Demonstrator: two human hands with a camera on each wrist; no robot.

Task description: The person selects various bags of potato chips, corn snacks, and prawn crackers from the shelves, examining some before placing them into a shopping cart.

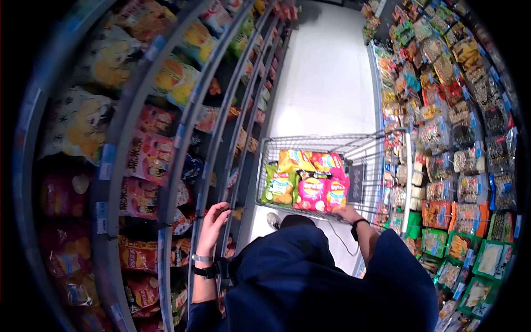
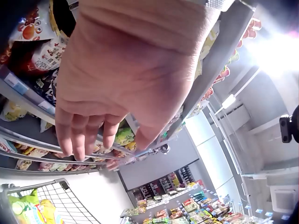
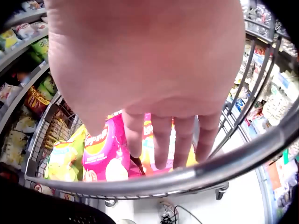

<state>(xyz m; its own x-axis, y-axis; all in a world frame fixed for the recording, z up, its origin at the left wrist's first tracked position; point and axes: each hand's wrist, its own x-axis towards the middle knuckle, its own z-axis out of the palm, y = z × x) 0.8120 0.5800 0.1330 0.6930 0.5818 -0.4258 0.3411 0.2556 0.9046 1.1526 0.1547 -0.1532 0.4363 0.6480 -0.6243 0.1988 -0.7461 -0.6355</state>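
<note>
A wire shopping cart (image 1: pixel 362 145) stands before me with several chip bags in it. Among them are a pink chip bag (image 1: pixel 311 192), a green one (image 1: pixel 281 187) and a yellow one (image 1: pixel 296 160). My right hand (image 1: pixel 347 213) is at the cart's near edge, beside a second pink bag (image 1: pixel 336 193). In the right wrist view its fingers (image 3: pixel 161 142) extend loosely downward in front of the bags, by the cart's grey bar (image 3: pixel 196 179). My left hand (image 1: pixel 212 224) is raised beside the left shelves, holding nothing, its fingers (image 2: pixel 80 135) relaxed.
Shelves of bagged snacks (image 1: pixel 145 157) line the left side, with grey shelf edges (image 1: pixel 185 133) close to my left arm. Packaged goods (image 1: pixel 440 133) fill the right side. A white floor aisle (image 1: pixel 332 72) runs ahead of the cart. My shoe (image 1: pixel 273 221) shows below it.
</note>
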